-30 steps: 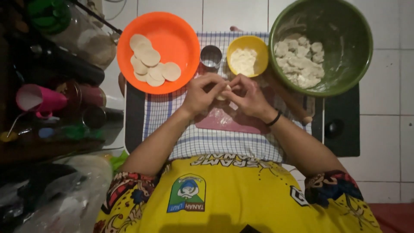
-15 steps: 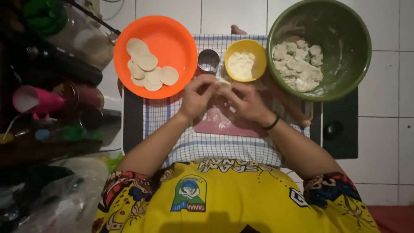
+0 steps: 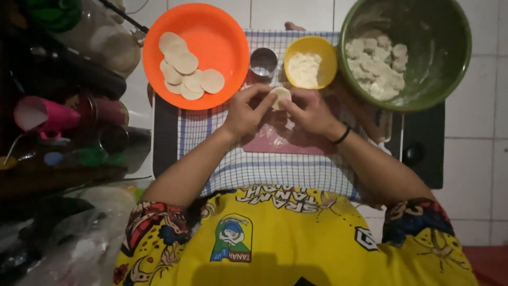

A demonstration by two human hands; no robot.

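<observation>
My left hand (image 3: 246, 111) and my right hand (image 3: 308, 110) meet over a pink board (image 3: 280, 143) and pinch a small round piece of pale dough (image 3: 280, 95) between their fingertips. Behind the hands stands an orange plate (image 3: 222, 32) with several flat dough discs (image 3: 186, 66). A small metal cup (image 3: 263, 62) and a yellow bowl of white flour (image 3: 309, 61) sit just beyond the dough. A large green bowl (image 3: 439, 32) at the right holds several dough lumps (image 3: 377, 63).
A blue-checked cloth (image 3: 264, 169) lies over a dark mat (image 3: 164, 137) on white floor tiles. At the left are a pink cup (image 3: 37, 114), dark containers and plastic bags (image 3: 79, 233). A wooden rolling pin (image 3: 362, 114) lies right of my right hand.
My hands have lifted the dough slightly off the board and brought it toward the yellow bowl; the dough disc is now plainly visible between the fingertips.
</observation>
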